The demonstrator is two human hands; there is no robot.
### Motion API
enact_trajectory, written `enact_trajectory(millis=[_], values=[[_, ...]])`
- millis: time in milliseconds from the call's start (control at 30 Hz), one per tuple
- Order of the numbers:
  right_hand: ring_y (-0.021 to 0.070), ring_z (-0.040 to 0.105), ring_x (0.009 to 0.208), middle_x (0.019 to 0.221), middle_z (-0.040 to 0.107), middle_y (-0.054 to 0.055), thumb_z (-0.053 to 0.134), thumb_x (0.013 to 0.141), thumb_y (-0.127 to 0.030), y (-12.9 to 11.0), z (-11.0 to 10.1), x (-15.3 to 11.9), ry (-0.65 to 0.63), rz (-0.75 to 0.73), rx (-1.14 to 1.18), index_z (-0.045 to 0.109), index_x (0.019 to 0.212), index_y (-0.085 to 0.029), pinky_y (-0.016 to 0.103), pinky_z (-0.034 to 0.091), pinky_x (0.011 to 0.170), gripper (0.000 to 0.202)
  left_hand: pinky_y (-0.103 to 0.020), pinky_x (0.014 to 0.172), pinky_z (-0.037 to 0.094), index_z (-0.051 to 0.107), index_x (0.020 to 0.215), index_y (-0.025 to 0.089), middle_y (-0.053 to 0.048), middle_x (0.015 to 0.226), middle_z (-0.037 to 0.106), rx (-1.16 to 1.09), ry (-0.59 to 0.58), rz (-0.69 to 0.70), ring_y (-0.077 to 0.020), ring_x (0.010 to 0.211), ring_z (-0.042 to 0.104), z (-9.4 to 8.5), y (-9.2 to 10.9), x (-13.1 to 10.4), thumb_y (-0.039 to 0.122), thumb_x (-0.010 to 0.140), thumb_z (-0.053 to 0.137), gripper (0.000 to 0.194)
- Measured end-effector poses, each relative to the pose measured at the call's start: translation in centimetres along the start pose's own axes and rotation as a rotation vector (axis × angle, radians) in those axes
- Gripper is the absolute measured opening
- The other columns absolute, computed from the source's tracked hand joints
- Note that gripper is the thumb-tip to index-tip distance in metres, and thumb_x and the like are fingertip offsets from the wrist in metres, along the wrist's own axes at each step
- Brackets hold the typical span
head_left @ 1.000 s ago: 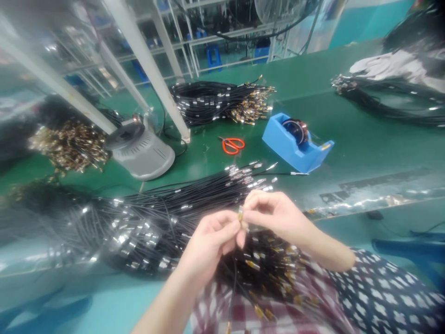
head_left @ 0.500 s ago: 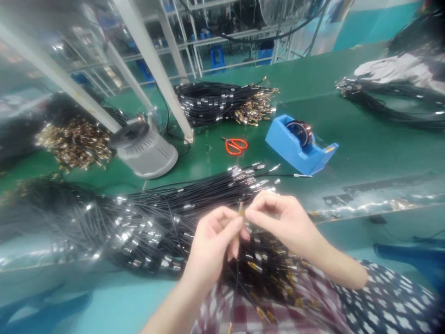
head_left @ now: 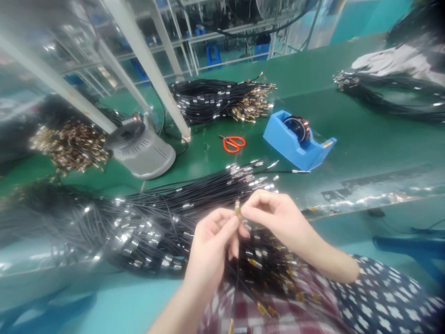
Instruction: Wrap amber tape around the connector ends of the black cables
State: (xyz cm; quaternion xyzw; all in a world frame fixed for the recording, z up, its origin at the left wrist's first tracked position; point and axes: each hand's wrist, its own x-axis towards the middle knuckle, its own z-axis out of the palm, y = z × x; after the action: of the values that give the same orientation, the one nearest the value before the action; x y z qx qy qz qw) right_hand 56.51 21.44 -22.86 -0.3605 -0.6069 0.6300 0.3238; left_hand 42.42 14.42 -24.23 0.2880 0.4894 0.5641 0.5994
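My left hand [head_left: 213, 236] pinches a thin black cable just below its gold-coloured connector [head_left: 237, 206], which points upward between my fingers. The cable [head_left: 237, 278] hangs from this hand toward my lap. Close on the other side, my right hand [head_left: 273, 211] is closed, thumb and forefinger pressed together against the connector's side; whether a bit of tape lies between them is too small to tell. Under both hands, a bundle of black cables with gold-coloured ends [head_left: 267, 264] rests over my lap. Behind them lies a pile of black cables with silver ends [head_left: 194, 197].
A blue tape dispenser [head_left: 290, 147] with an amber roll stands on the green table [head_left: 347, 125]. Red-handled scissors [head_left: 233, 144] lie left of it. Farther left are a grey lamp base [head_left: 144, 157] and white posts [head_left: 146, 60]. Another cable bundle [head_left: 222, 99] lies behind.
The view has shifted slightly. My right thumb and forefinger have moved a little around the connector, whose gold-coloured tip shows more plainly. Both hands keep their places by the cable.
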Motion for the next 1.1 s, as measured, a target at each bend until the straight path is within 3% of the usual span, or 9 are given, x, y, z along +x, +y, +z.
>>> enact_trajectory(millis=[333, 633, 1100], values=[[0.0143, 0.057, 0.075, 0.073, 0.061, 0.005, 0.063, 0.083, -0.022, -0.6, 0.4, -0.4, 0.043, -0.068, -0.067, 0.061, 0.07, -0.011, 0.029, 0.044, 0.073, 0.018, -0.015, 0.039, 0.032, 0.056, 0.081, 0.009, -0.003, 0.067, 0.06, -0.009, 0.023, 0.027, -0.0044, 0.041, 0.045, 0.1, -0.3, -0.1, 0.03, 0.083, 0.069, 0.024], [0.0083, 0.053, 0.066, 0.071, 0.06, 0.002, 0.068, 0.079, -0.02, 0.6, 0.4, 0.7, 0.032, 0.035, 0.166, 0.06, 0.07, -0.009, 0.022, 0.043, 0.066, 0.016, -0.015, 0.041, 0.032, 0.057, 0.081, 0.008, -0.004, 0.068, 0.062, -0.073, 0.033, 0.011, -0.004, 0.041, 0.045, -0.1, -0.6, 0.3, 0.028, 0.084, 0.068, 0.023], [0.0058, 0.054, 0.064, 0.07, 0.062, 0.001, 0.07, 0.077, -0.015, 0.9, 0.9, 1.3, 0.023, 0.106, 0.287, 0.062, 0.069, -0.008, 0.019, 0.044, 0.065, 0.013, -0.014, 0.042, 0.031, 0.059, 0.083, 0.008, -0.001, 0.065, 0.059, -0.135, 0.035, -0.043, -0.0027, 0.042, 0.043, -0.5, -0.6, 0.6, 0.028, 0.082, 0.07, 0.022]])
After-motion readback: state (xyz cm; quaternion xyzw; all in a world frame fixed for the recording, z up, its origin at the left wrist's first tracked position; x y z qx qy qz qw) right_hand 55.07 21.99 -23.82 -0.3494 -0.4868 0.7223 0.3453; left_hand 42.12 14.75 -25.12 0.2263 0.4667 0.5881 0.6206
